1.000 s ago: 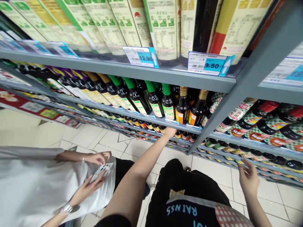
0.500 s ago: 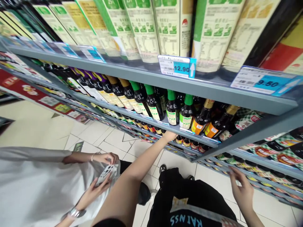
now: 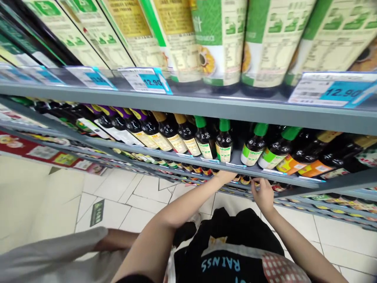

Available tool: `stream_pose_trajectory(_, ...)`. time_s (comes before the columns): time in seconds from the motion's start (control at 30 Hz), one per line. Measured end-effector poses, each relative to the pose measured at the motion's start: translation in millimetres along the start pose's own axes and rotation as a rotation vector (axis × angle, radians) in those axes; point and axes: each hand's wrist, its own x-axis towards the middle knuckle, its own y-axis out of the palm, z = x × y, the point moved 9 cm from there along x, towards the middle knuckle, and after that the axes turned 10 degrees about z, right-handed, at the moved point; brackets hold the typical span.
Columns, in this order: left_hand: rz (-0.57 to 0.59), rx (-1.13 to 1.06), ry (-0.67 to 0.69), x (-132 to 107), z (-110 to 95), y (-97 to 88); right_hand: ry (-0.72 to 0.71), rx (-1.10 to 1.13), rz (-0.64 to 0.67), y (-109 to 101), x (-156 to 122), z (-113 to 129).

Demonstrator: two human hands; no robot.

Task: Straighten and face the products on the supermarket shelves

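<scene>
My left hand (image 3: 227,177) reaches under the front edge of the bottle shelf, towards the row of small bottles below. Its fingers are hidden by that shelf edge. Close by on the right, my right hand (image 3: 264,195) is at the same lower row, thumb and fingers curled together near a small bottle (image 3: 245,179). Whether anything is between them is too small to tell. Above my hands stand dark bottles with green caps, among them one bottle (image 3: 224,141) left of a dark gap and another bottle (image 3: 253,147) right of it.
A grey upper shelf (image 3: 188,104) holds tall green and cream cartons (image 3: 219,43), with price tags (image 3: 144,80) along its edge. Orange-labelled bottles (image 3: 297,159) stand to the right. At lower left is another person's grey sleeve (image 3: 59,251). White floor tiles (image 3: 112,212) lie below.
My right hand has moved left and forward to the lower row, beside my left hand. The view has shifted along the shelves. The other person's hands and phone are out of view.
</scene>
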Motion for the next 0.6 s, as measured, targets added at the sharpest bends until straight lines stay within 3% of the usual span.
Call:
stream_pose_trajectory(0.07,0.022,0.059,-0.028,-17,20,-3.1,0.013,-0.045,-0.012,8,-3,5)
stream_pose_trajectory(0.17,0.052,0.133,-0.073,-34,48,-6.2,-0.010,-0.188,0.077,28,-4,13)
stream_pose_trajectory(0.27,0.084,0.179,-0.084,-38,65,-8.1,0.116,-0.350,0.129,44,6,11)
stream_pose_trajectory(0.37,0.105,0.203,-0.081,-35,71,-8.8,0.203,-0.439,0.107,51,23,17)
stream_pose_trajectory(0.6,0.132,0.183,-0.115,-28,72,5.2,0.141,-0.542,0.179,75,42,39)
